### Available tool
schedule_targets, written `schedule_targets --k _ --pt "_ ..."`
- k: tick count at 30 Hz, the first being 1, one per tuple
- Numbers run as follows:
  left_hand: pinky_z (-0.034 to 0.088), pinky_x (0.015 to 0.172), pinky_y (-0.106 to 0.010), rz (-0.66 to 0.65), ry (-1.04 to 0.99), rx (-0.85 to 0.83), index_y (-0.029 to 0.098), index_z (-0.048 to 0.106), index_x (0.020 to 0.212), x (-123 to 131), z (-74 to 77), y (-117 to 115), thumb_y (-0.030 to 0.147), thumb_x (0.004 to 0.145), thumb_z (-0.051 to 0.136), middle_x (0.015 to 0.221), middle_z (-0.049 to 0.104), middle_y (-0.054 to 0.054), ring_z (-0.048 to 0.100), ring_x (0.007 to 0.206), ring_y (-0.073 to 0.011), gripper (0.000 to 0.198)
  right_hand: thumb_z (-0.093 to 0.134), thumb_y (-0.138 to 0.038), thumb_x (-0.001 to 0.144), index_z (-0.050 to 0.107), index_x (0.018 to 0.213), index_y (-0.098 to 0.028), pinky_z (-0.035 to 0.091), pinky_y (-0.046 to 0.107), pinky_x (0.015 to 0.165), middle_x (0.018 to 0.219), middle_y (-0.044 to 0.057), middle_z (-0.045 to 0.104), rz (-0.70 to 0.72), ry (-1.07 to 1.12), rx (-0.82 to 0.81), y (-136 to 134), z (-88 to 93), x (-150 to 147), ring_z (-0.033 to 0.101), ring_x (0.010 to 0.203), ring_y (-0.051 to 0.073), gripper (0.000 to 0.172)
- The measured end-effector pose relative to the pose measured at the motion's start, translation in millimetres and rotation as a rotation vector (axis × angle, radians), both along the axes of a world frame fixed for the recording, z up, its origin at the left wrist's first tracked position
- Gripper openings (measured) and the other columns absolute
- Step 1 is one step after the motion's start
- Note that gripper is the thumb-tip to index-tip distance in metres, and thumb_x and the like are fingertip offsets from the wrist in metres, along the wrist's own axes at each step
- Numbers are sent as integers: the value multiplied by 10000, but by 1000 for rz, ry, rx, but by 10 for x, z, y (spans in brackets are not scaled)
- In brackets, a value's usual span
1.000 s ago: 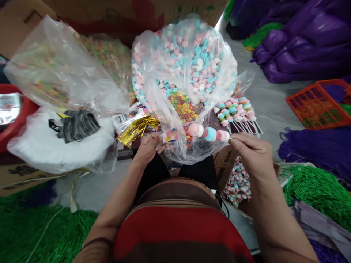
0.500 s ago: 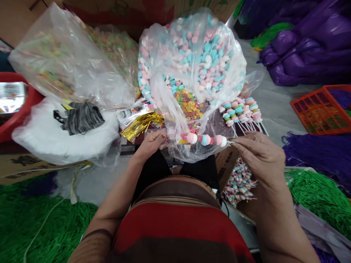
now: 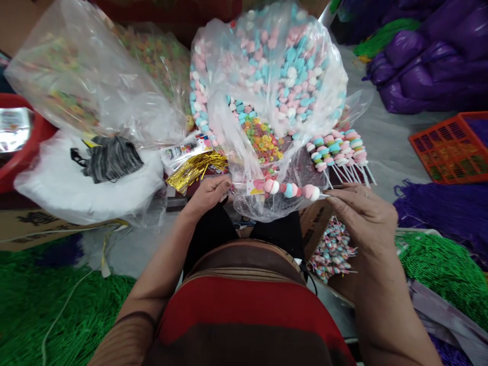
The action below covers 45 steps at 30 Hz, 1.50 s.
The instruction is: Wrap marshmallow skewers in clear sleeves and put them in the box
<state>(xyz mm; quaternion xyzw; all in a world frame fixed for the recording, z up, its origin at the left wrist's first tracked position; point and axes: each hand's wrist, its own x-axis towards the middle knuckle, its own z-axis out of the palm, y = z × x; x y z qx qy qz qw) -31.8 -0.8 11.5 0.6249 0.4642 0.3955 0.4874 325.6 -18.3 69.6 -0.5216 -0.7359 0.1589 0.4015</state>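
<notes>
A candy skewer of pink, white and blue marshmallows with small red pieces between them lies level between my hands. It sits inside a clear plastic wrapper with a printed end. My left hand is closed at the wrapper's left end, its fingertips pinched together. At the other side, my right hand pinches the white stick and the wrapper's edge there. Just beyond the skewer stands a large clear bag of marshmallows, with colourful ring candies in front.
Unwrapped candy skewers are stacked at right. Gold twist ties and printed wrappers lie by my left hand. White plastic sheets bear a grey striped cloth item. Below right, a box holds wrapped skewers. An orange crate stands farther right.
The skewer has shifted slightly to the right, and its left end is a little higher. Both hands keep their pinch. The whole view has moved slightly.
</notes>
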Motion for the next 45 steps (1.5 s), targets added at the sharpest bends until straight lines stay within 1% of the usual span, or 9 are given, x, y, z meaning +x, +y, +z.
schedule_targets --k 4,9,15,20,29,34,38,41,45 --pt "300 539 -269 -2 -6 0 201 450 621 8 1 5 699 942 500 538 426 40 388 513 -104 594 760 -408 874 826 909 -368 575 446 791 768 15 746 2 58 -10 12 -16 -1 684 762 244 85" --pt "297 540 -275 -18 2 -3 199 462 622 24 19 15 717 931 503 547 421 38 386 519 -105 605 770 -387 869 826 913 -371 566 450 795 760 14 735 -10 22 12 16 -23 -5 682 777 249 73" --pt "288 546 -274 -7 -1 5 199 454 631 11 -4 2 704 945 493 550 420 38 378 523 -105 596 782 -346 865 823 934 -384 538 392 681 754 4 716 -33 78 0 2 1 -44 661 724 221 89" --pt "286 535 -269 -9 -48 -38 197 481 644 18 -34 -11 702 933 522 547 425 39 373 513 -103 583 793 -334 853 825 909 -369 547 391 713 769 -1 737 -49 153 -8 -19 -24 -89 682 765 225 73" --pt "291 496 -257 -5 -145 -78 185 543 651 88 -59 -24 755 878 561 531 409 45 376 488 -95 614 788 -347 860 826 907 -353 566 401 742 724 -5 721 -58 139 29 -38 -104 -126 669 723 214 60" --pt "287 487 -248 -40 -156 -78 184 563 698 100 -94 -23 737 896 553 507 410 57 362 466 -90 588 805 -311 848 831 903 -307 527 339 661 743 3 725 -58 159 34 -65 -148 -134 649 710 185 61" --pt "291 508 -250 -45 -128 -51 178 546 679 87 -78 -25 714 919 540 525 438 47 389 491 -91 587 811 -281 844 835 921 -310 507 312 653 764 -1 718 -61 191 13 -83 -175 -122 635 714 167 86" --pt "283 504 -249 -35 -133 -46 184 506 646 77 -74 -30 704 923 544 527 422 49 381 491 -87 590 819 -298 834 835 904 -305 510 318 660 762 4 712 -87 186 -18 -87 -183 -103 637 726 174 72" --pt "287 515 -250 -53 -106 -28 186 495 634 80 -51 -37 704 936 515 529 425 46 382 496 -89 601 811 -328 836 829 873 -293 512 328 662 751 8 711 -58 181 -61 -80 -183 -100 635 720 181 54"
